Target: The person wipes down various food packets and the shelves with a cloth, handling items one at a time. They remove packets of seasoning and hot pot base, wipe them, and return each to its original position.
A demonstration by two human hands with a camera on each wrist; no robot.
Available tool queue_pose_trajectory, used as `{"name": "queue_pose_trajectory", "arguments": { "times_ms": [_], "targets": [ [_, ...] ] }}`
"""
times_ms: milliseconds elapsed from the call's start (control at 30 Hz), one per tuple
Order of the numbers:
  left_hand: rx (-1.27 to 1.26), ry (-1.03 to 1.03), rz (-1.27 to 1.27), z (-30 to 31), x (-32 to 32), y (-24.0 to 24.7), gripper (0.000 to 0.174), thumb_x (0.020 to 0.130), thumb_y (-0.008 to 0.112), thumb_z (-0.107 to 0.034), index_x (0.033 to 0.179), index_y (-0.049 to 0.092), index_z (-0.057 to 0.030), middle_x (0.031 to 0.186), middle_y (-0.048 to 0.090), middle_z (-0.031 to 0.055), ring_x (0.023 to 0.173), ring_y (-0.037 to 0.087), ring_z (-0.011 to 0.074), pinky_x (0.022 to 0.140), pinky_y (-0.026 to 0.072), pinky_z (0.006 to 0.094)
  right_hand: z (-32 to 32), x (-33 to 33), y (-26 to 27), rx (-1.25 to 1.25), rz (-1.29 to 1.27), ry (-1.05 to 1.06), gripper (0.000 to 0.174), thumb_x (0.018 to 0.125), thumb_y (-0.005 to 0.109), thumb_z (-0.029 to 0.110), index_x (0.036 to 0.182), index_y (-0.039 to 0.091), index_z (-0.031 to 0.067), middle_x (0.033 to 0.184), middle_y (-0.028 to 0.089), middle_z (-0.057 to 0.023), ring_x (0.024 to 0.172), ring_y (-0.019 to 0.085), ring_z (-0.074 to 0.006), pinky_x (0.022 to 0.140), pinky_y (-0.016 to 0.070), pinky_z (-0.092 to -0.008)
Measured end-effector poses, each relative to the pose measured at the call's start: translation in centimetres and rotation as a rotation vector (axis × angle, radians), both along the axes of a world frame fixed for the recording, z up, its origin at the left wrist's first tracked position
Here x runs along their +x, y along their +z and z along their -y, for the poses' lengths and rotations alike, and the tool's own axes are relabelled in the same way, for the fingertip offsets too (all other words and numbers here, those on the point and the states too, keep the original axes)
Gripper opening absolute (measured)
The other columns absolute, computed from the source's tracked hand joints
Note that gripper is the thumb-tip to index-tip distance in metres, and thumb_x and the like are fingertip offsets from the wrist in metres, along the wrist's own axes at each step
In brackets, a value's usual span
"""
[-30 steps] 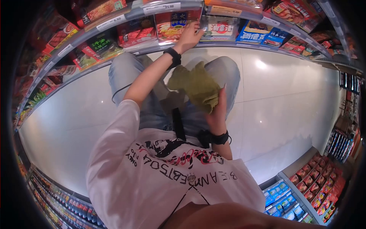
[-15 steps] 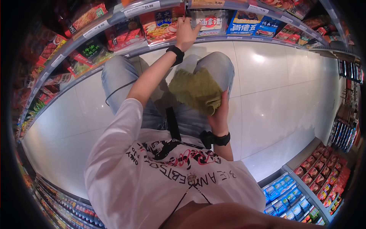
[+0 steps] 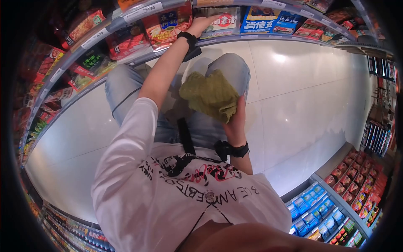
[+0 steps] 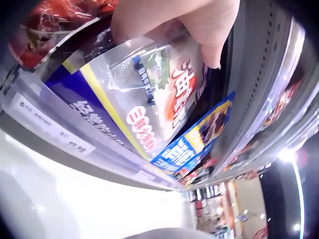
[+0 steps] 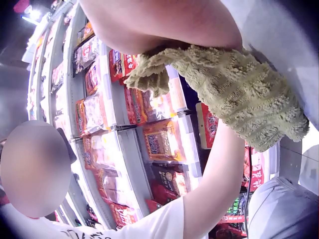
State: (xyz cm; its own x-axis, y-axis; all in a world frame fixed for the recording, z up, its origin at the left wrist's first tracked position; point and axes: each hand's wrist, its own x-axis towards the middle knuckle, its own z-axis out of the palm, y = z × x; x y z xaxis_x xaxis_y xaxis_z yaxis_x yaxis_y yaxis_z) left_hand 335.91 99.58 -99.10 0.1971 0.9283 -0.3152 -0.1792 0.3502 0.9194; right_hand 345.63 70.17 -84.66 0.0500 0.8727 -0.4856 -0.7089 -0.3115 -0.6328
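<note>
My left hand reaches into the lower shelf at a clear-fronted food packet with red and white lettering. In the left wrist view, the fingers and thumb come down over the top of this packet and grip it there; some fingertips are hidden behind the film. A red hotpot seasoning packet stands just left of the hand, and a blue packet to the right. Over my lap, my right hand holds a bunched green cloth, ribbed and fluffy in the right wrist view.
A shelf edge with price labels curves above the packets. My bent knees are close under the shelf. Behind me to the right stands another shelf of blue packs; pale floor tiles lie between.
My left hand has gone from the gap beside the red packet to the clear-fronted packet and now grips its top. The right hand keeps the green cloth over my lap. The head view has shifted slightly.
</note>
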Motion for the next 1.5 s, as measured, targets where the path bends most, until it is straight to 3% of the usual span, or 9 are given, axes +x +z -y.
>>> {"name": "queue_pose_trajectory", "arguments": {
  "times_ms": [133, 200, 367, 567, 833, 933, 1000, 1233, 1500],
  "targets": [
    [0.257, 0.175, -0.052, 3.4, -0.9, 5.7, 0.045, 0.073, 0.064, -0.029, 0.093, 0.053, 0.0096, 0.085, 0.059, 0.0089, 0.078, 0.054, 0.0112, 0.067, 0.0416, 0.0228, 1.7, 1.3, -1.0, 0.028, 0.094, -0.074, 0.045, 0.089, 0.029, 0.032, 0.121, 0.034, -0.0001, 0.120, 0.040, -0.0129, 0.108, 0.042, -0.0230, 0.090, 0.0340, -0.0343],
    [-0.075, 0.025, 0.304, 4.8, -3.1, 5.2, 0.031, 0.075, 0.061, -0.020, 0.097, 0.054, 0.0002, 0.091, 0.057, 0.0040, 0.079, 0.053, 0.0115, 0.069, 0.0432, 0.0248, 3.4, 4.2, -2.9, 0.354, 1.631, 0.033, 0.048, 0.087, 0.031, 0.035, 0.118, 0.035, -0.0013, 0.118, 0.041, -0.0151, 0.107, 0.042, -0.0240, 0.088, 0.0359, -0.0356],
    [-0.220, -0.052, 0.262, 13.8, -6.0, 9.3, 0.037, 0.088, 0.039, -0.032, 0.113, 0.041, -0.0043, 0.102, 0.051, 0.0067, 0.088, 0.051, 0.0120, 0.073, 0.0446, 0.0254, 2.6, 6.9, 3.0, -0.021, 0.724, -0.207, 0.024, 0.082, 0.040, 0.012, 0.099, 0.045, -0.0046, 0.085, 0.057, -0.0154, 0.071, 0.057, -0.0253, 0.075, 0.0449, -0.0365],
    [-0.027, -0.110, 0.564, 22.5, -6.6, 10.2, 0.036, 0.088, 0.040, -0.025, 0.117, 0.038, -0.0034, 0.116, 0.043, 0.0069, 0.104, 0.044, 0.0137, 0.084, 0.0397, 0.0275, -2.6, 1.3, 2.3, 0.940, 1.899, 0.788, 0.049, 0.070, 0.056, 0.026, 0.116, 0.044, 0.0142, 0.105, 0.046, -0.0208, 0.099, 0.044, -0.0361, 0.088, 0.0324, -0.0411],
    [0.256, -0.416, -0.144, 23.9, -8.1, 12.4, 0.033, 0.087, 0.041, -0.016, 0.059, 0.046, 0.0019, 0.046, 0.032, -0.0021, 0.050, 0.028, 0.0061, 0.043, 0.0261, 0.0266, -5.8, 3.4, 4.0, 0.425, 1.571, 0.719, 0.065, 0.067, 0.055, 0.019, 0.127, 0.030, 0.0223, 0.118, 0.039, -0.0205, 0.113, 0.033, -0.0367, 0.094, 0.0278, -0.0399],
    [0.313, -0.435, -0.078, 23.0, -9.7, 10.2, 0.024, 0.087, 0.039, -0.019, 0.089, 0.049, 0.0026, 0.088, 0.049, 0.0055, 0.078, 0.046, 0.0097, 0.067, 0.0376, 0.0242, -6.4, 4.4, 2.9, 0.769, 1.803, 0.275, 0.055, 0.076, 0.051, 0.020, 0.127, 0.030, 0.0138, 0.122, 0.038, -0.0180, 0.110, 0.040, -0.0312, 0.092, 0.0325, -0.0365],
    [0.369, -0.392, -0.031, 22.5, -9.2, 10.5, 0.032, 0.088, 0.039, -0.025, 0.101, 0.049, 0.0028, 0.104, 0.054, 0.0083, 0.089, 0.053, 0.0116, 0.076, 0.0423, 0.0239, -5.1, 4.6, 1.5, 0.235, 0.238, 0.125, 0.047, 0.086, 0.042, 0.031, 0.124, 0.032, 0.0063, 0.124, 0.037, -0.0143, 0.108, 0.043, -0.0238, 0.090, 0.0353, -0.0352],
    [-0.417, -0.225, 0.565, 17.1, -6.8, 7.6, 0.037, 0.087, 0.042, -0.026, 0.112, 0.043, 0.0012, 0.102, 0.055, 0.0080, 0.086, 0.056, 0.0132, 0.075, 0.0455, 0.0269, -2.1, -0.4, 2.2, 0.145, -0.390, 0.277, 0.056, 0.086, 0.030, 0.046, 0.126, 0.027, 0.0057, 0.127, 0.034, -0.0100, 0.114, 0.037, -0.0230, 0.094, 0.0308, -0.0362],
    [0.168, -0.213, -0.047, 7.7, -5.1, 4.7, 0.033, 0.076, 0.060, -0.016, 0.104, 0.050, -0.0015, 0.093, 0.057, 0.0043, 0.079, 0.053, 0.0097, 0.069, 0.0436, 0.0245, 4.5, 1.6, -3.0, 0.221, 0.128, 0.344, 0.053, 0.082, 0.048, 0.014, 0.127, 0.022, 0.0047, 0.126, 0.034, -0.0123, 0.117, 0.032, -0.0215, 0.095, 0.0281, -0.0348]
  ]
}}
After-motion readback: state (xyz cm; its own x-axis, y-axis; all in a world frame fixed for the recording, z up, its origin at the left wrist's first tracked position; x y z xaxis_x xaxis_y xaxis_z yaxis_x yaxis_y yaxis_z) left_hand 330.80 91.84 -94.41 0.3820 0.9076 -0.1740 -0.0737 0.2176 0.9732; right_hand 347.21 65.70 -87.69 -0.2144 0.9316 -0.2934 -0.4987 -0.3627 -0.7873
